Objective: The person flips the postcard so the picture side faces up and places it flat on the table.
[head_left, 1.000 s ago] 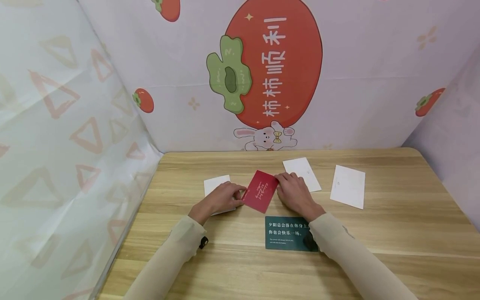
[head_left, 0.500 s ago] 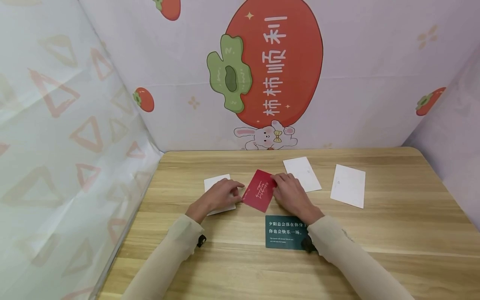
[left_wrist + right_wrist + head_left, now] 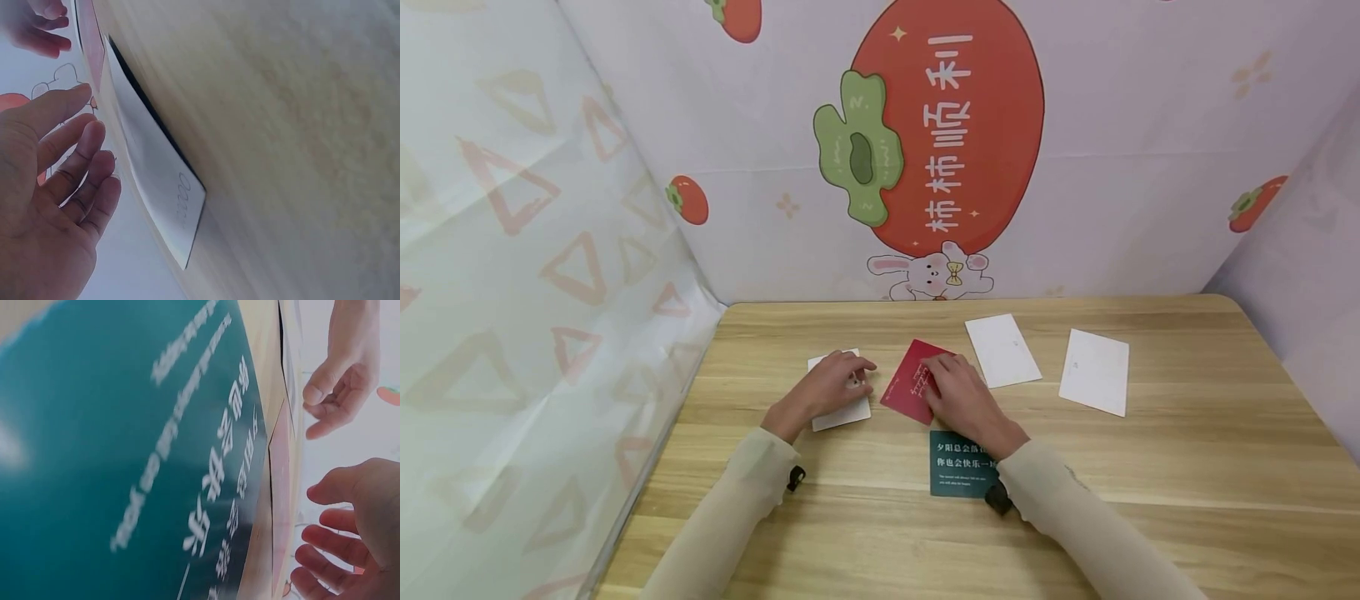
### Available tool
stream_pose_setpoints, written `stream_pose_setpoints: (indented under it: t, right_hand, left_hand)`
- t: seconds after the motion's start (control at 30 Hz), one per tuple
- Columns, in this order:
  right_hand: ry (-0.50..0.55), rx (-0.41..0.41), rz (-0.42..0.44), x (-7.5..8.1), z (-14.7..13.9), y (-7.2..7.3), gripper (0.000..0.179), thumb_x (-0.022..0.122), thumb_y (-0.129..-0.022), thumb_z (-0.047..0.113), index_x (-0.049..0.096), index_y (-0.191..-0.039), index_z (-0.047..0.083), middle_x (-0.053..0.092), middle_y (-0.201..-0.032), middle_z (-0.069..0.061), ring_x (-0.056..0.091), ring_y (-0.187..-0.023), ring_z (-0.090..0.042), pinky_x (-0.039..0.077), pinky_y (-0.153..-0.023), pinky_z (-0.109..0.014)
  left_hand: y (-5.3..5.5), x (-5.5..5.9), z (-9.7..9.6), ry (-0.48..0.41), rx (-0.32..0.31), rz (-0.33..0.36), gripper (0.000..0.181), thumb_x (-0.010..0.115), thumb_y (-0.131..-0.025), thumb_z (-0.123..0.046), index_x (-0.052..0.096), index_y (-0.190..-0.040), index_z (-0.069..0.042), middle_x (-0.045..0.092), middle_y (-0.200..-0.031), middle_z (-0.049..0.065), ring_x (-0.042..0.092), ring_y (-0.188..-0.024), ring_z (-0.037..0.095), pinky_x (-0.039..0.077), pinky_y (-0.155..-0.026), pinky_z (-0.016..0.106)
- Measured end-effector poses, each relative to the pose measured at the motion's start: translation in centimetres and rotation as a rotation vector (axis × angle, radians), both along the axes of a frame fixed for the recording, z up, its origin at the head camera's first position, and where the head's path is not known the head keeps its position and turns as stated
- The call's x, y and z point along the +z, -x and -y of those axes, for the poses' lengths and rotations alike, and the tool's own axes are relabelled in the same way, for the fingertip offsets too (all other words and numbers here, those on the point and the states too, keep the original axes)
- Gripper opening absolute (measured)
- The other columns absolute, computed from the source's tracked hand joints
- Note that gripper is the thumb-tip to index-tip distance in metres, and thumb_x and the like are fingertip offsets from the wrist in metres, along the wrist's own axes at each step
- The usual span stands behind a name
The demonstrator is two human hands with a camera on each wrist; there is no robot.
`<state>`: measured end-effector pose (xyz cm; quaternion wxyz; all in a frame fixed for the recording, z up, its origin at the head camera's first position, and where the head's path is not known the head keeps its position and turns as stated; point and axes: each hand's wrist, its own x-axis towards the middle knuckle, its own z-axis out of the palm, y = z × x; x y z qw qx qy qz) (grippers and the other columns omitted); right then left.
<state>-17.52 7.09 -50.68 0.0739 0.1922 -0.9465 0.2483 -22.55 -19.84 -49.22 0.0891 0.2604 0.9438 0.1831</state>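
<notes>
A red card (image 3: pixel 904 392) with white script lies slanted on the table in the head view. My right hand (image 3: pixel 962 396) is over its right side, fingers loosely bent and holding nothing. Below that wrist, partly covered by the forearm, is a dark teal card (image 3: pixel 957 468) with white lettering, which fills much of the right wrist view. To the left, my left hand (image 3: pixel 822 390) hovers above a white card (image 3: pixel 844 417). The left wrist view shows its fingers (image 3: pixel 81 162) relaxed and apart from that white card (image 3: pixel 165 194).
Two more white cards lie at the back, one card (image 3: pixel 1003 350) just right of the red one, another card (image 3: pixel 1094 372) farther right. The wooden table (image 3: pixel 865 533) meets a printed cloth backdrop (image 3: pixel 1120 225) behind and a cloth wall (image 3: pixel 497 333) on the left.
Both hands have let go of the red card's edges. The left hand has drawn back left over the white card; the right hand has shifted left over the red card, which stays put.
</notes>
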Motion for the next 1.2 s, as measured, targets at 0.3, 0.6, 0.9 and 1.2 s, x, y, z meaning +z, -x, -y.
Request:
stream_pose_setpoints:
  t: [0.3,0.6,0.9,1.2]
  right_hand:
    - [0.011,0.007,0.058,0.4,1.3,-0.4,0.054,0.079,-0.098,0.019,0.064,-0.147,0.001,0.069,-0.141,-0.017,0.063,-0.123,-0.033,0.057,-0.109,-0.046]
    - [0.024,0.009,0.073,0.6,2.4,-0.7,0.054,0.08,-0.099,0.022,0.065,-0.147,0.002,0.069,-0.142,-0.016,0.063,-0.125,-0.032,0.059,-0.109,-0.045]
    - [0.085,0.035,0.141,0.5,3.4,-1.3,0.068,0.087,-0.093,0.03,0.061,-0.152,0.007,0.065,-0.146,-0.015,0.061,-0.129,-0.033,0.063,-0.102,-0.045]
    - [0.096,0.077,0.113,0.1,4.3,-1.6,0.068,0.086,-0.095,0.035,0.06,-0.151,0.007,0.065,-0.147,-0.017,0.06,-0.137,-0.037,0.044,-0.125,-0.058]
  left_hand:
    - [0.3,0.1,1.1,-0.007,0.014,-0.005,0.038,0.077,-0.103,-0.025,0.072,-0.138,-0.009,0.074,-0.116,0.005,0.063,-0.117,0.027,0.053,-0.108,0.048]
    - [0.7,0.2,2.2,-0.006,0.043,-0.003,0.04,0.076,-0.103,-0.025,0.072,-0.14,-0.009,0.074,-0.118,0.007,0.062,-0.116,0.028,0.053,-0.107,0.049]
    - [1.0,-0.1,3.4,-0.013,0.062,-0.012,0.04,0.076,-0.104,-0.026,0.072,-0.139,-0.008,0.073,-0.119,0.008,0.063,-0.118,0.03,0.052,-0.109,0.051]
    - [1.1,0.4,4.3,-0.019,0.095,-0.002,0.04,0.075,-0.104,-0.025,0.072,-0.14,-0.007,0.072,-0.125,0.011,0.063,-0.121,0.032,0.051,-0.111,0.054]
